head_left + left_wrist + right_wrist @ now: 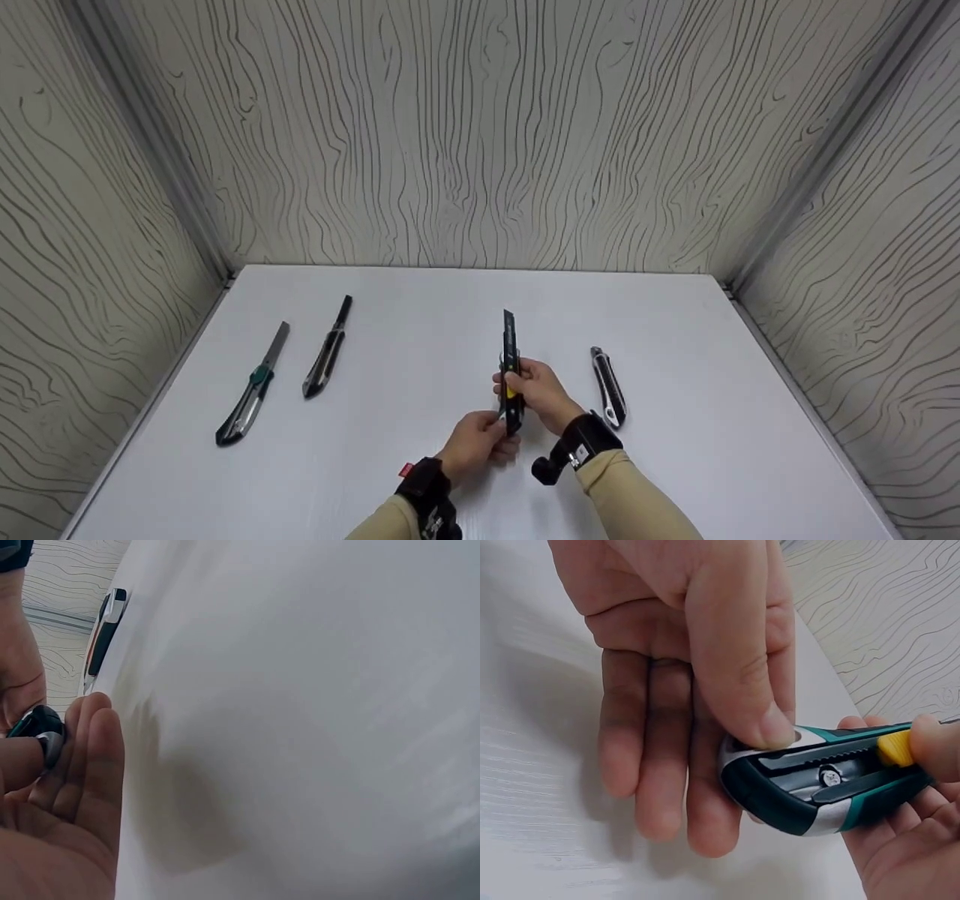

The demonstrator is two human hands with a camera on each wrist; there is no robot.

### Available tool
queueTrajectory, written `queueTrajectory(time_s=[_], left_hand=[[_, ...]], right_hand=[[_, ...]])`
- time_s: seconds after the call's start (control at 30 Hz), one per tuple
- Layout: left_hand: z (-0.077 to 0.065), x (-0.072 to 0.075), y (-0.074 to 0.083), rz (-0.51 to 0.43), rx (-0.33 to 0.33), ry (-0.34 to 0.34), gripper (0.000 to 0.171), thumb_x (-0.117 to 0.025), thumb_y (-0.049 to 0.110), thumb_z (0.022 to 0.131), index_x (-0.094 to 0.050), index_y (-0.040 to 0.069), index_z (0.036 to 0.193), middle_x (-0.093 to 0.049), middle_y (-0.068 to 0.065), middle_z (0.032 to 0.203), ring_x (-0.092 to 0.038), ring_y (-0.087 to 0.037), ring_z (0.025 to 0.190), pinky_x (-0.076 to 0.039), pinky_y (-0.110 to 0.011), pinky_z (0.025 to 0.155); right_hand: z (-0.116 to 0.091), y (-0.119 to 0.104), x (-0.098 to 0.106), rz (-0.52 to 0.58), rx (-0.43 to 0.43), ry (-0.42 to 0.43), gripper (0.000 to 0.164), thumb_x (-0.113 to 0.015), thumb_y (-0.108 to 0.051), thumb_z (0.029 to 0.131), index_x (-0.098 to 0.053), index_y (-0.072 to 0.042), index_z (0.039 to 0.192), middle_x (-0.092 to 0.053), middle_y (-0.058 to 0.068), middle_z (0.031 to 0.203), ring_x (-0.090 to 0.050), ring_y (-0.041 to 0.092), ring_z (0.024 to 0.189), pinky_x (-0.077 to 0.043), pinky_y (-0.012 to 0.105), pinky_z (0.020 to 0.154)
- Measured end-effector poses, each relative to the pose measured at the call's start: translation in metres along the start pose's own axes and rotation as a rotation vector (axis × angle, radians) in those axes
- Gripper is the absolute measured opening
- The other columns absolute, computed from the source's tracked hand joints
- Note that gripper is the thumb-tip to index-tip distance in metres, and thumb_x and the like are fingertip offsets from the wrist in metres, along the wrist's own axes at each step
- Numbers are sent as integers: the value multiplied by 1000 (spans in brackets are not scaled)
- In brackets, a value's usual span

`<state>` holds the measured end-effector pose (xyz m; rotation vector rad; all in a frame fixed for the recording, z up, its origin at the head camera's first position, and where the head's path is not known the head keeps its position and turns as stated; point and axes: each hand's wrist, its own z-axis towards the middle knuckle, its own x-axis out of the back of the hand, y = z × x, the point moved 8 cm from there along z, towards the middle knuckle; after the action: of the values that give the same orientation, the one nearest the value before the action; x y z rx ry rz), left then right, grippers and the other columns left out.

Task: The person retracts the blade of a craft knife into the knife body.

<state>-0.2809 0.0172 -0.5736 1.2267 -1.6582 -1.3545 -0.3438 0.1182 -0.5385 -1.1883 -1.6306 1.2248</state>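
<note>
A utility knife with a black, green and silver body and a yellow slider [509, 337] is held above the table, its dark blade extended away from me. My right hand [546, 391] grips the knife's middle, thumb against the yellow slider, which the right wrist view shows close up [894, 749]. At the rear end, my left hand [478, 442] pinches the body between thumb and fingers. In the left wrist view, only the knife's butt [45, 724] shows between the left fingers [105, 742].
On the white table [420, 322] lie a green-collared knife [251, 397] and a black-and-silver knife [328, 360] at left, both with blades out. Another utility knife [609, 386] lies to the right of my right hand. Patterned panels [465, 135] enclose the table.
</note>
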Motion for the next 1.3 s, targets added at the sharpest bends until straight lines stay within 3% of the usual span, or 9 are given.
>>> queueTrajectory(time_s=[0.37, 0.6, 0.83, 1.0, 1.3], left_hand=[[-1, 3, -2, -18, 7, 5, 26, -44, 11, 102, -60, -7, 111, -68, -13, 92, -64, -17, 75, -58, -35, 72], [-5, -2, -4, -78, -9, 8, 34, -41, 17, 105, -57, -10, 117, -70, -17, 97, -68, -18, 80, -59, -36, 73], [-8, -2, -1, -132, -35, 48, 33, -40, 16, 105, -56, -7, 122, -70, -21, 107, -71, -19, 88, -59, -38, 83], [-10, -6, 4, -132, -40, 43, 33, -41, 18, 105, -56, -5, 124, -71, -19, 108, -71, -19, 90, -58, -38, 85], [-9, -8, 1, -127, -28, 43, 32, -41, 15, 104, -57, -6, 122, -71, -20, 107, -72, -24, 93, -59, -38, 82]], right_hand=[[0, -1, -2, 26, 36, -54, 39, -46, -8, 101, -43, 9, 137, -57, 28, 130, -66, 19, 106, -53, 35, 95], [0, 0, 2, 52, 48, -24, 42, -45, -10, 102, -39, 10, 139, -55, 29, 132, -65, 21, 109, -52, 34, 97], [-1, -3, 2, 19, 51, -47, 49, -49, -24, 103, -39, 4, 142, -61, 21, 129, -65, 23, 112, -52, 36, 97], [-2, 0, 8, 20, 7, -5, 53, -51, -37, 101, -47, 5, 134, -67, 14, 119, -68, 21, 106, -53, 36, 95], [-1, 5, 6, 20, 5, -26, 54, -48, -36, 102, -49, 10, 130, -69, 12, 110, -70, 17, 96, -56, 31, 87]])
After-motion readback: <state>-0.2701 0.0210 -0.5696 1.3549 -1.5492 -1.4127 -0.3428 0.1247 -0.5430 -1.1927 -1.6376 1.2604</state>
